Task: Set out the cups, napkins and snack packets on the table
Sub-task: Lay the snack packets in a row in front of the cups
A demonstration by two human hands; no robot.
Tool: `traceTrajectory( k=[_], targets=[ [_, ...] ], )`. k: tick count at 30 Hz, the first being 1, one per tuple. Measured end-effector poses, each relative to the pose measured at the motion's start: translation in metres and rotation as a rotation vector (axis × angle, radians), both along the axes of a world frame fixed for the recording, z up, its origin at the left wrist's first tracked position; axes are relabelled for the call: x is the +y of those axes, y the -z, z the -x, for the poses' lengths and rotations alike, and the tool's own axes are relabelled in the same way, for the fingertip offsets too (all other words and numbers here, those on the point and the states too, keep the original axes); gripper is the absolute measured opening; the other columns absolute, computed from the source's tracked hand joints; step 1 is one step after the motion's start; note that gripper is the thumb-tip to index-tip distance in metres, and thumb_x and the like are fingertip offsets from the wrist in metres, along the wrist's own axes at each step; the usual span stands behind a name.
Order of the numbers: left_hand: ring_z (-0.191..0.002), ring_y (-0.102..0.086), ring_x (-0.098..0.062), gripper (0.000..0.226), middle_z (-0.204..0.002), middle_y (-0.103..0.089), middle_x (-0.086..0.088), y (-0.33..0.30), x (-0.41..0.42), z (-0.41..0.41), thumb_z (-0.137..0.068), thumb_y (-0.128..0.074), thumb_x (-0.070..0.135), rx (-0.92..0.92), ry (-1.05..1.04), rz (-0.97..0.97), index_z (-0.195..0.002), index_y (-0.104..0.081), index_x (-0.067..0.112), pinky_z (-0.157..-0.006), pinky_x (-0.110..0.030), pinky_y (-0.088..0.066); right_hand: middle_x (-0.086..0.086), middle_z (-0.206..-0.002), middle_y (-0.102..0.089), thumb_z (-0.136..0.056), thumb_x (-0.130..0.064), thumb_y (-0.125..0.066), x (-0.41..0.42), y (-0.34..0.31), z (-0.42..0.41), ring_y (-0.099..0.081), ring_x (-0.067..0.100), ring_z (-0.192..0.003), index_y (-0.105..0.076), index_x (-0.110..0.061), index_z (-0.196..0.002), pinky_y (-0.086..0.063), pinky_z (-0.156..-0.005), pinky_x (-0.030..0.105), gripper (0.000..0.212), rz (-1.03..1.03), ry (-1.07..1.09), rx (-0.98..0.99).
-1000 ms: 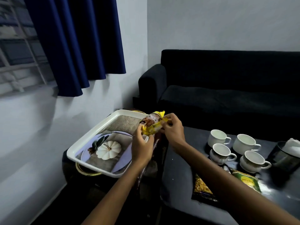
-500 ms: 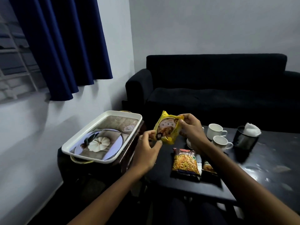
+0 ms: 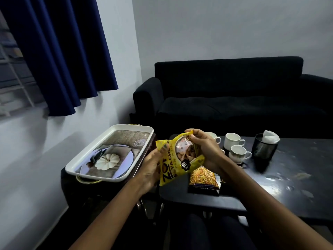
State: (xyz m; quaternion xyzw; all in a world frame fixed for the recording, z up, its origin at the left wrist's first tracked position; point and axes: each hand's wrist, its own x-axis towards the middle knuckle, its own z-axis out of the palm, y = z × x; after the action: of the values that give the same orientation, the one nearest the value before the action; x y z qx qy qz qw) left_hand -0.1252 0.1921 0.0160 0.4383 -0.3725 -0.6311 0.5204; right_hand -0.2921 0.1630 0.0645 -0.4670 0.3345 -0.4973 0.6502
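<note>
Dark surface [image 3: 270, 192] has cups [image 3: 232, 140] near its far edge. Over its left edge, left hand [image 3: 150, 168] and right hand [image 3: 204, 150] fingers pinch a yellow packet [image 3: 177, 165] marked "10".

Table's near right [image 3: 288, 192] lies bare; cups [image 3: 234, 143] and snack packet [image 3: 203, 179] crowd its left.

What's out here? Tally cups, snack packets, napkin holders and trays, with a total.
Cups: 4 (one nearly hidden behind the right hand)
Snack packets: 3 (one held, two on the table)
Napkin holders: 1
Trays: 1
Total: 9
</note>
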Motion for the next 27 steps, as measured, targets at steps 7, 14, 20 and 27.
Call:
traceTrajectory(
  k=[7,14,20,27],
  targets=[
    [-0.079,-0.073,-0.025,0.082,-0.090,-0.076,-0.011,0.007,-0.003,-0.004,-0.048,-0.083,0.040,0.046,-0.120,-0.053,-0.119,-0.061,0.005,-0.066,-0.039,-0.058,0.010,-0.102,-0.065,-0.093,-0.019,-0.053,-0.005,0.008,-0.001,-0.065,0.022,-0.090,-0.058,-0.010,-0.113,-0.055,-0.071,0.032,0.022,0.046,0.083,0.125],
    [-0.089,-0.071,-0.031,0.078,-0.097,-0.075,-0.012,0.011,-0.008,-0.008,-0.041,-0.084,0.046,-0.011,-0.213,-0.042,-0.109,-0.067,0.013,-0.077,-0.047,-0.057,0.010,-0.089,-0.074,-0.080,-0.020,-0.070,-0.001,0.019,0.005,-0.072,0.014,-0.073,-0.067,-0.008,-0.097,-0.053,-0.055,0.019,0.021,0.167,0.131,0.345],
    [-0.087,-0.070,-0.029,0.063,-0.092,-0.076,-0.010,0.010,-0.010,-0.015,-0.048,-0.082,0.041,-0.023,-0.175,-0.001,-0.103,-0.066,0.014,-0.082,-0.050,-0.055,0.011,-0.075,-0.068,-0.088,-0.007,-0.060,-0.005,0.016,0.009,-0.068,0.017,-0.060,-0.067,0.001,-0.091,-0.056,-0.049,0.024,0.011,0.082,0.227,0.305],
    [-0.083,-0.069,-0.026,0.055,-0.094,-0.073,-0.010,0.009,-0.012,-0.020,-0.059,-0.076,0.034,0.001,-0.150,0.016,-0.107,-0.063,0.012,-0.073,-0.041,-0.056,0.008,-0.076,-0.064,-0.093,-0.009,-0.054,-0.007,0.011,0.010,-0.064,0.019,-0.066,-0.063,-0.009,-0.082,-0.055,-0.055,0.031,0.013,-0.010,0.196,0.265]
  ],
)
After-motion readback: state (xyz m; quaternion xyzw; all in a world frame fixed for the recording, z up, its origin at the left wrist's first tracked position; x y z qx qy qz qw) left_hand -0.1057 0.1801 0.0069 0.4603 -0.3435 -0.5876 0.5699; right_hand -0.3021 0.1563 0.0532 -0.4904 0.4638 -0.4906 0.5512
